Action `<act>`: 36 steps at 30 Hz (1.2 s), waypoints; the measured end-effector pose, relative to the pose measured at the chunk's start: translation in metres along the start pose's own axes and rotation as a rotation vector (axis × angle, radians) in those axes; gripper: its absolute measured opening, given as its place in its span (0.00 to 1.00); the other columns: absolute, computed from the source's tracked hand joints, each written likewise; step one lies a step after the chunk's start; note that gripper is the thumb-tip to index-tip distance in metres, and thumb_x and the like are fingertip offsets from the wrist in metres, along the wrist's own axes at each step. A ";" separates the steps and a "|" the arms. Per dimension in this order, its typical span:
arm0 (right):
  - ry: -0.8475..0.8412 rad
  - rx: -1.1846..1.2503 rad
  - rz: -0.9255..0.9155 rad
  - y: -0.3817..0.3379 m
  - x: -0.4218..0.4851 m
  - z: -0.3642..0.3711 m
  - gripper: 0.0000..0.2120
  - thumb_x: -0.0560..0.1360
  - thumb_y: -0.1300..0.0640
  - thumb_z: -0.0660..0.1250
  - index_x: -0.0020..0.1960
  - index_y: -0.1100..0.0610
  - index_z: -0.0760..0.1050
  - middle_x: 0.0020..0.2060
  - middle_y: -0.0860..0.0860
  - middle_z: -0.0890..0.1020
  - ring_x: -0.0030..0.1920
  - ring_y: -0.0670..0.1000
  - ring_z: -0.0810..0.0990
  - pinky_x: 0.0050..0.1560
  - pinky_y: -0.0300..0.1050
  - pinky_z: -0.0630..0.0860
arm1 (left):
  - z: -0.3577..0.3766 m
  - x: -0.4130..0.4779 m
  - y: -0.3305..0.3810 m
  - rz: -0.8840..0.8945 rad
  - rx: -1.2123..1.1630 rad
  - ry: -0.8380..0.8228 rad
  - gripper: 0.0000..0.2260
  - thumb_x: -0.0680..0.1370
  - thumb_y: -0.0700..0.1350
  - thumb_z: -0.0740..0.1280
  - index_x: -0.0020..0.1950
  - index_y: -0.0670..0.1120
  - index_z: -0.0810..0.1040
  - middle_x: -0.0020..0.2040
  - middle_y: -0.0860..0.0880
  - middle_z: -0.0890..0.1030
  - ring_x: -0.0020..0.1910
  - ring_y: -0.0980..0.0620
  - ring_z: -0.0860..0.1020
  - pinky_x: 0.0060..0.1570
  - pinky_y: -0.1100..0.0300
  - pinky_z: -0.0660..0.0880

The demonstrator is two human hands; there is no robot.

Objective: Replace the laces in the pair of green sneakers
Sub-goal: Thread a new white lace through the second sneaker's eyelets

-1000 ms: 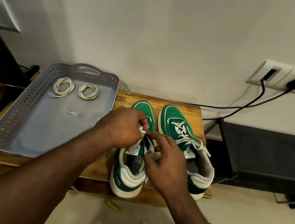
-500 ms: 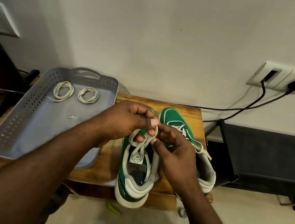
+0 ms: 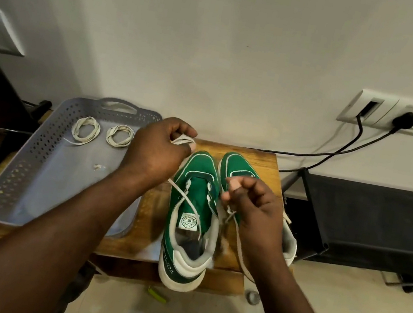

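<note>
Your left hand has its fingers clamped on the white lace, which runs down across the tongue of the nearer green sneaker on the wooden worktop. Your right hand is curled over the second sneaker -- possibly pinching a lace end, but blur hides it -- two coiled laces lie in the grey tray

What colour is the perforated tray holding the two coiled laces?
The tray is pale bluish grey; the head view shows it best.
</note>
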State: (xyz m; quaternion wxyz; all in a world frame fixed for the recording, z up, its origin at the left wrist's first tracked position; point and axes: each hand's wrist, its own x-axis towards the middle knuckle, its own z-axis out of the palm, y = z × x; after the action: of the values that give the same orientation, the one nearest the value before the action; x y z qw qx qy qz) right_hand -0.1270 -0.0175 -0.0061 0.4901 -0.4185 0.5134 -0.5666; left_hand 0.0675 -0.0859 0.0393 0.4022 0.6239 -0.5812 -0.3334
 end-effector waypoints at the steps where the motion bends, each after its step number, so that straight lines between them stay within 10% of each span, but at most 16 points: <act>1: 0.036 -0.012 -0.002 -0.001 0.002 -0.004 0.04 0.82 0.62 0.68 0.53 0.59 0.82 0.40 0.53 0.86 0.43 0.50 0.83 0.50 0.49 0.82 | -0.002 0.001 -0.002 -0.026 0.004 0.013 0.07 0.79 0.42 0.74 0.53 0.53 0.85 0.45 0.54 0.85 0.41 0.57 0.83 0.42 0.59 0.78; 9: -0.281 -0.757 -0.170 0.015 -0.008 0.013 0.17 0.75 0.42 0.74 0.62 0.43 0.81 0.49 0.34 0.83 0.56 0.46 0.82 0.56 0.50 0.80 | -0.002 -0.009 0.023 -0.211 -0.951 -0.546 0.15 0.79 0.38 0.65 0.65 0.41 0.80 0.52 0.46 0.85 0.37 0.52 0.82 0.39 0.58 0.82; 15: -0.175 -0.639 -0.106 0.020 -0.004 0.012 0.08 0.79 0.56 0.73 0.46 0.43 0.81 0.44 0.36 0.82 0.50 0.48 0.80 0.51 0.57 0.81 | -0.004 -0.005 0.024 -0.222 -0.948 -0.353 0.13 0.84 0.36 0.63 0.68 0.41 0.78 0.56 0.44 0.86 0.49 0.44 0.86 0.54 0.50 0.83; 18: -0.209 -0.458 -0.080 0.018 -0.006 0.013 0.07 0.83 0.57 0.67 0.49 0.46 0.78 0.48 0.45 0.86 0.53 0.53 0.83 0.57 0.61 0.80 | -0.003 -0.002 0.017 -0.127 -0.508 -0.204 0.11 0.83 0.46 0.68 0.65 0.45 0.81 0.59 0.45 0.85 0.59 0.42 0.84 0.59 0.45 0.82; 22: 0.024 -0.005 0.008 0.005 -0.004 0.010 0.05 0.86 0.63 0.61 0.56 0.56 0.75 0.43 0.55 0.86 0.44 0.53 0.85 0.54 0.58 0.82 | -0.005 0.003 0.003 -0.040 0.452 0.017 0.32 0.78 0.56 0.73 0.79 0.50 0.69 0.74 0.43 0.70 0.73 0.41 0.68 0.67 0.47 0.70; 29: 0.099 -0.057 -0.095 -0.002 -0.002 0.005 0.08 0.84 0.64 0.63 0.60 0.54 0.74 0.48 0.55 0.88 0.44 0.57 0.85 0.49 0.58 0.84 | -0.006 0.000 0.000 -0.007 0.568 -0.078 0.43 0.77 0.53 0.75 0.85 0.58 0.52 0.85 0.50 0.46 0.81 0.38 0.53 0.74 0.43 0.65; 36: -0.114 -0.064 -0.067 -0.003 -0.005 0.009 0.15 0.83 0.72 0.60 0.54 0.61 0.84 0.51 0.56 0.87 0.52 0.54 0.86 0.52 0.47 0.83 | 0.011 -0.009 0.009 0.313 0.251 -0.570 0.34 0.79 0.34 0.69 0.77 0.64 0.70 0.69 0.58 0.77 0.57 0.60 0.79 0.55 0.60 0.79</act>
State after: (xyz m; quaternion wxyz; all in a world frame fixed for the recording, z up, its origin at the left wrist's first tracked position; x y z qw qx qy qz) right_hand -0.1176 -0.0139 -0.0015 0.4857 -0.4825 0.4881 -0.5413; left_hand 0.0529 -0.0781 0.0414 0.1898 0.4538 -0.7952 -0.3546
